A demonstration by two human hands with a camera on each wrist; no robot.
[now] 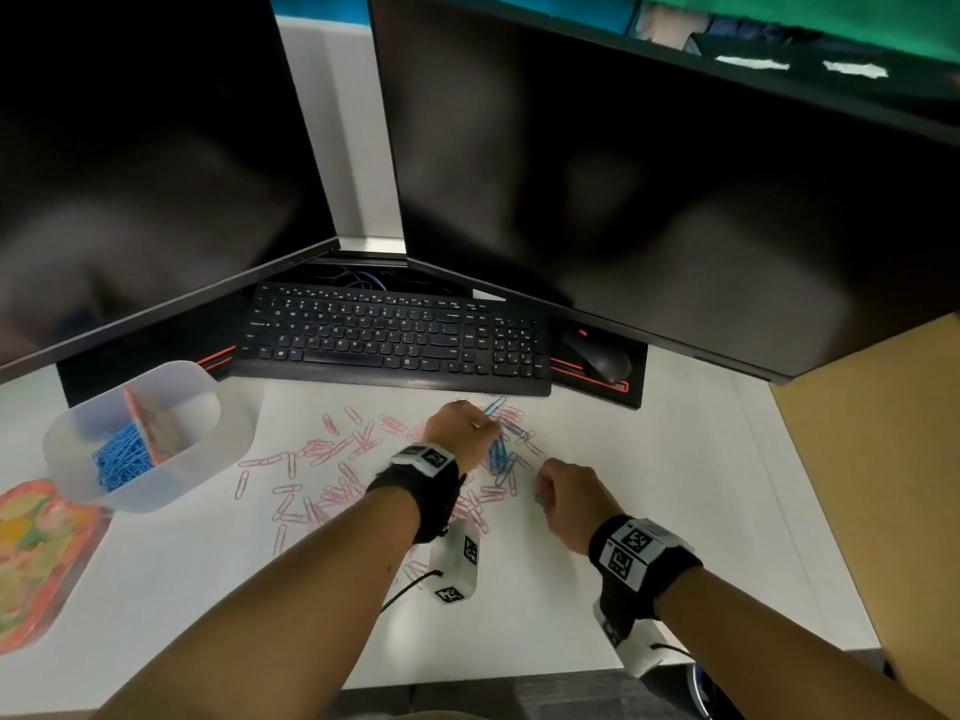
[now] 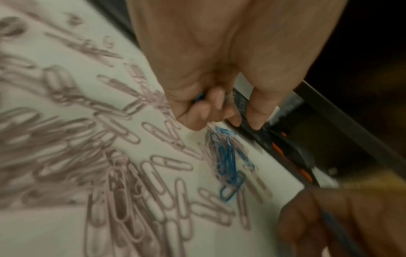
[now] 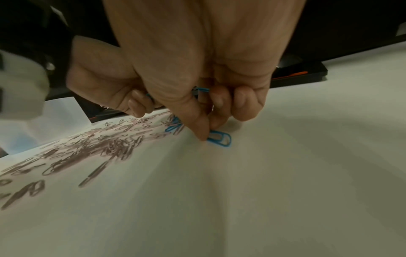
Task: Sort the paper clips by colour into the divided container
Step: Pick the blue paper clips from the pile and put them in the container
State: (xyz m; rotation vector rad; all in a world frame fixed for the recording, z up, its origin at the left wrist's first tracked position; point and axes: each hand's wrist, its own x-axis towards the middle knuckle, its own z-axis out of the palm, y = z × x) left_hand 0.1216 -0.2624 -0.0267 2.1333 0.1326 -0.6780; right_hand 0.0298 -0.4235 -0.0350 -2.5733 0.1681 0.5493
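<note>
Many pink paper clips (image 1: 332,459) lie scattered on the white desk (image 1: 649,485), with a small cluster of blue paper clips (image 1: 500,452) among them at the right. My left hand (image 1: 480,426) hovers over that cluster with its fingers curled round a blue clip (image 2: 198,96) in the palm. My right hand (image 3: 208,132) pinches a blue clip (image 3: 219,138) lying on the desk, with another blue clip (image 3: 203,90) tucked under its curled fingers. The translucent divided container (image 1: 228,439) stands at the left; blue clips (image 1: 122,462) fill its near compartment.
A black keyboard (image 1: 400,340) and a mouse (image 1: 602,358) lie just behind the clips, under two dark monitors (image 1: 623,174). A colourful patterned lid (image 1: 36,553) lies at the near left. A tan surface (image 1: 883,485) borders the desk on the right.
</note>
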